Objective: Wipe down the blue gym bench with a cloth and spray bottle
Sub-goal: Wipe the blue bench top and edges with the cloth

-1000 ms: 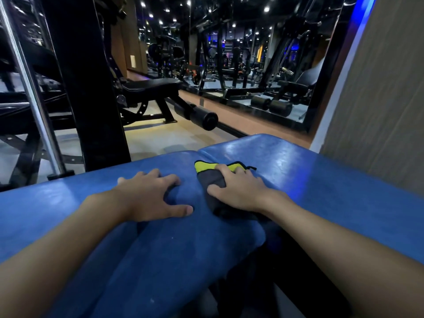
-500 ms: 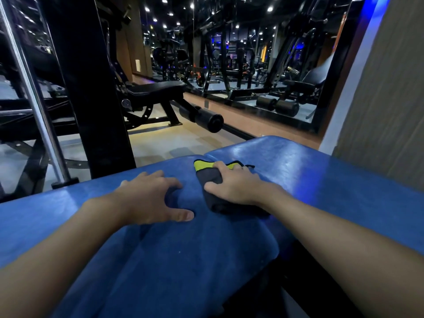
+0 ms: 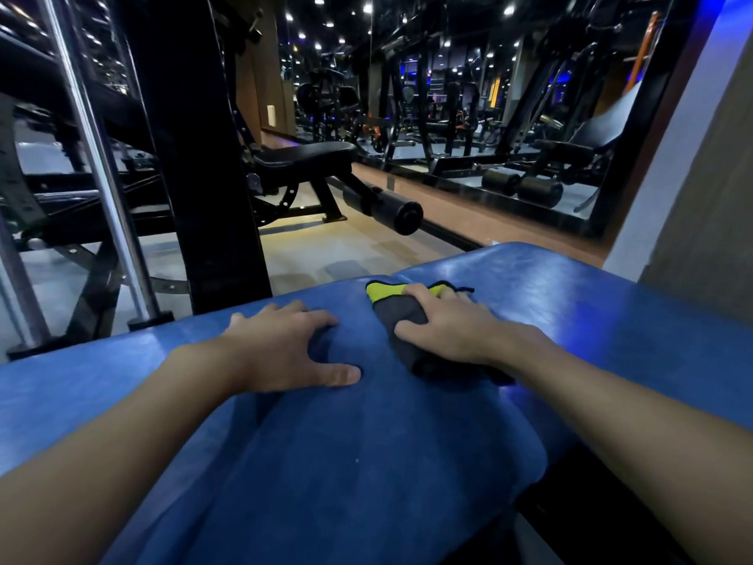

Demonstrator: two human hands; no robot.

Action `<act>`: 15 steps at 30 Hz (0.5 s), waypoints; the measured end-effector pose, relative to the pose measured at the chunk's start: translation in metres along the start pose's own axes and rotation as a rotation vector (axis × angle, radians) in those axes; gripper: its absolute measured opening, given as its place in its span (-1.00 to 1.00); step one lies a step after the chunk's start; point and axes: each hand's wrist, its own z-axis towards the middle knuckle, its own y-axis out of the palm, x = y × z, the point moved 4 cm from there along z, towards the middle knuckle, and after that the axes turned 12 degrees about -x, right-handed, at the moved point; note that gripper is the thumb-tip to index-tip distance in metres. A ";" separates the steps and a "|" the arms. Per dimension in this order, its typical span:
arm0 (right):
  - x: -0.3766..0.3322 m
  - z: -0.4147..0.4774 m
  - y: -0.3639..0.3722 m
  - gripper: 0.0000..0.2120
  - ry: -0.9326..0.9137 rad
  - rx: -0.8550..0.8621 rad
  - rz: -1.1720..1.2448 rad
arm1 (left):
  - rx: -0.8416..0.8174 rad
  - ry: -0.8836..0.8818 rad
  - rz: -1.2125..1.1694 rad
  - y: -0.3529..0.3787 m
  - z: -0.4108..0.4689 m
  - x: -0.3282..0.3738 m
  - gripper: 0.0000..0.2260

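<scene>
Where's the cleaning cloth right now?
In the head view the cloth lies on the blue bench, centre-right, gripped under the right hand. The left hand rests on the padding to its left.

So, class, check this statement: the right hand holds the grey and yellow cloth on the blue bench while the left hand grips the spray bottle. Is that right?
Not quite. The left hand grips no spray bottle: it rests empty on the blue bench, as the head view shows. The rest stands: the right hand holds the grey and yellow cloth on the bench.
</scene>
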 end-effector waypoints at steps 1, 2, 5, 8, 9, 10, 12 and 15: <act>0.001 -0.003 0.001 -0.43 -0.001 -0.005 -0.015 | -0.007 0.007 -0.007 0.000 -0.001 -0.004 -0.12; 0.004 -0.008 0.003 -0.43 -0.004 -0.016 -0.031 | -0.006 0.016 -0.025 0.000 0.000 -0.009 -0.08; 0.011 -0.018 0.008 -0.43 -0.019 -0.045 -0.073 | -0.001 -0.039 -0.060 0.001 0.000 -0.030 -0.04; 0.005 0.001 0.003 -0.42 -0.026 -0.035 -0.083 | -0.040 -0.080 -0.017 0.003 0.004 -0.035 -0.04; 0.001 0.012 0.002 -0.41 -0.032 -0.031 -0.079 | -0.046 -0.078 -0.014 0.003 0.005 -0.034 -0.03; -0.002 0.024 0.001 -0.40 -0.039 -0.024 -0.072 | -0.048 -0.074 -0.015 0.002 0.006 -0.033 -0.02; -0.008 0.049 -0.003 -0.37 -0.048 -0.027 -0.048 | -0.046 -0.070 -0.019 0.001 0.007 -0.033 -0.01; -0.017 0.079 -0.008 -0.25 -0.059 -0.072 -0.027 | -0.026 -0.040 -0.010 0.005 0.005 -0.036 -0.02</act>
